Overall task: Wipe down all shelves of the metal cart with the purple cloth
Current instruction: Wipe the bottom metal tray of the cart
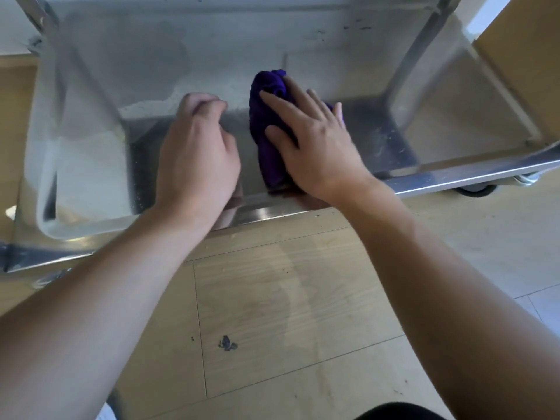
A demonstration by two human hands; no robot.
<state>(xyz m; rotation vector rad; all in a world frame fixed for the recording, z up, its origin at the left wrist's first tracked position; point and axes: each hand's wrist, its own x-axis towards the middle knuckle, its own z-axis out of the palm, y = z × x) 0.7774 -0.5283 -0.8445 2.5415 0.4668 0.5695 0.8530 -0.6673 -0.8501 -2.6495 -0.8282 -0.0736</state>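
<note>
Right hand (pixel 315 147), fingers straight and spread, pressed flat on the bunched purple cloth (pixel 268 92). Left hand (pixel 197 153), fingers curled and holding nothing, just left of the cloth. Both rest on the metal cart's lowest shelf (pixel 378 140), near its front rim.

The left hand (pixel 197 156) is curled, fist-like; the right hand (pixel 315 147) lies flat, palm down, fingers spread.

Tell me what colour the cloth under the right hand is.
The cloth is plain dark purple, seen best in the head view.
</note>
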